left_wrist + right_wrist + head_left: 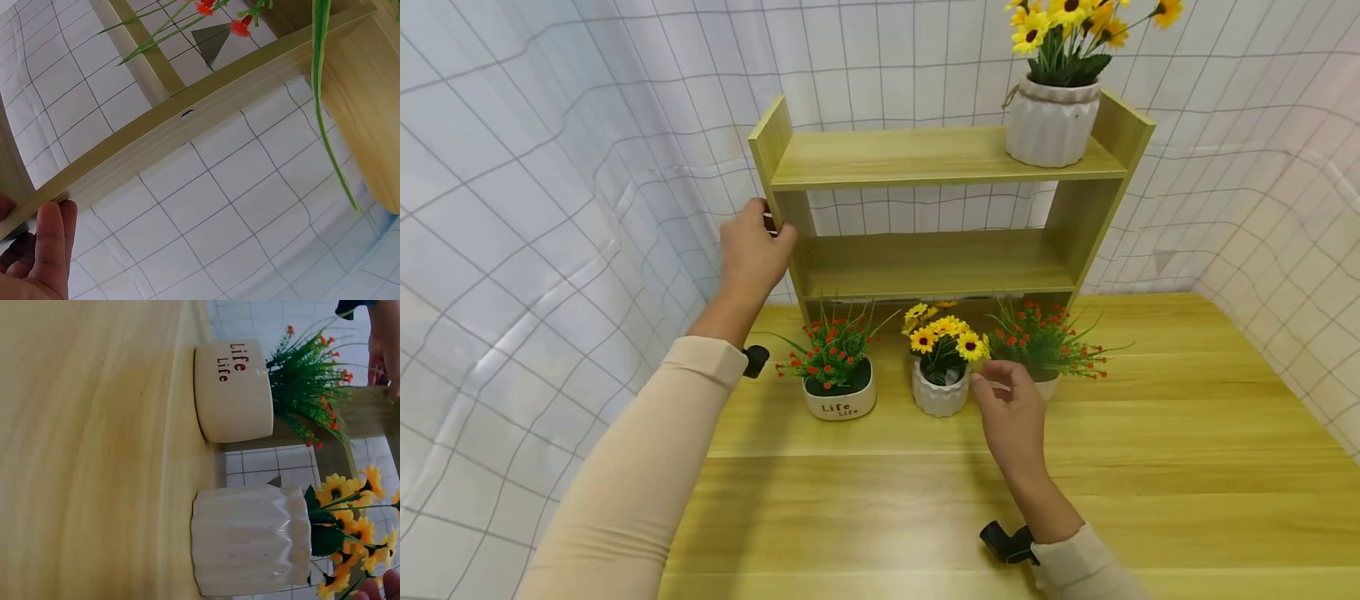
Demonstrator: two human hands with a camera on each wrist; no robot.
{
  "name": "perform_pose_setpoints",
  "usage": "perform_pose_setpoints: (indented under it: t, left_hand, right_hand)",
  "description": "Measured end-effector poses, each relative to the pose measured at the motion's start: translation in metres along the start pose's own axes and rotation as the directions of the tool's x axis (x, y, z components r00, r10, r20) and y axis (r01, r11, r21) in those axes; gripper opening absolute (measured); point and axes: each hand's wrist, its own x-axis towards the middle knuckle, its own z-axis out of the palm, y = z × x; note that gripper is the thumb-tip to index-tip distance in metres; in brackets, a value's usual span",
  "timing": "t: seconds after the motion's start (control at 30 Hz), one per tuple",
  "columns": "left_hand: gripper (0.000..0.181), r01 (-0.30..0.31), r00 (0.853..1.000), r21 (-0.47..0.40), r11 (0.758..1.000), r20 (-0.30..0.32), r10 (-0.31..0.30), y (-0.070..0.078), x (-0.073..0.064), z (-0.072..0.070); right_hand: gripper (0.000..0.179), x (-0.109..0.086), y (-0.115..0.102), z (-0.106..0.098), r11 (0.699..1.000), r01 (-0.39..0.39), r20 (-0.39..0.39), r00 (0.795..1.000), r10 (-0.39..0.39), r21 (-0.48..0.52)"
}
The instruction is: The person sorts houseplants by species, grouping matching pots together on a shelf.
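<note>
A light wooden shelf [925, 267] with two boards stands on the table. My left hand [752, 254] grips its left side panel [144, 125], with the fingers [50, 244] on the outer face and the thumb toward the front edge. Near the middle, a small white fluted pot [940, 396] holds yellow sunflowers [947, 333]. Just right of it is my right hand [1011, 417], fingers bent and nothing held; its fingertips [390, 584] come close to the flowers in the right wrist view, and I cannot tell whether they touch.
An oval "Life" pot [841, 404] with red-flowered grass stands to the left. A similar plant [1048, 342] is partly behind my right hand. On the top board sits a larger white sunflower pot [1052, 125]. Grid-patterned curtains surround the wooden table [880, 517].
</note>
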Motion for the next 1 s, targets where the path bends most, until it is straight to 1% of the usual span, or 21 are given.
perform_pose_setpoints:
  t: [0.23,0.33,0.47,0.57,0.7,0.87,1.0]
  left_hand:
    - [0.035,0.009,1.000,-0.002,1.000,0.000,-0.009,0.002,0.003,-0.003]
    - [0.036,0.017,1.000,-0.002,1.000,0.006,-0.017,0.003,0.004,-0.004]
    - [0.037,0.014,1.000,0.005,1.000,-0.005,-0.014,0.005,0.006,-0.005]
    - [0.037,0.009,1.000,0.011,1.000,-0.008,-0.009,0.007,0.008,-0.006]
    - [0.038,0.011,1.000,0.001,1.000,-0.005,-0.011,0.010,0.010,-0.008]
    - [0.038,0.018,1.000,-0.015,1.000,-0.012,-0.018,0.013,0.011,-0.011]
    - [0.038,0.024,1.000,-0.027,0.999,-0.016,-0.024,0.013,0.012,-0.012]
  right_hand:
    - [0.039,-0.005,0.014,0.008,0.994,-0.107,0.042,0.993,0.107,-0.012]
    - [0.048,-0.004,0.021,0.012,0.990,-0.140,0.076,0.987,0.141,-0.030]
    - [0.064,-0.001,0.027,0.016,0.982,-0.184,0.127,0.974,0.190,-0.051]
    - [0.071,0.001,0.030,0.019,0.977,-0.211,0.141,0.966,0.215,-0.044]
    - [0.073,0.003,0.036,0.024,0.975,-0.218,0.146,0.964,0.222,-0.039]
    - [0.072,0.002,0.043,0.032,0.978,-0.197,0.151,0.967,0.205,-0.064]
    - [0.076,0.001,0.047,0.038,0.981,-0.181,0.153,0.970,0.189,-0.063]
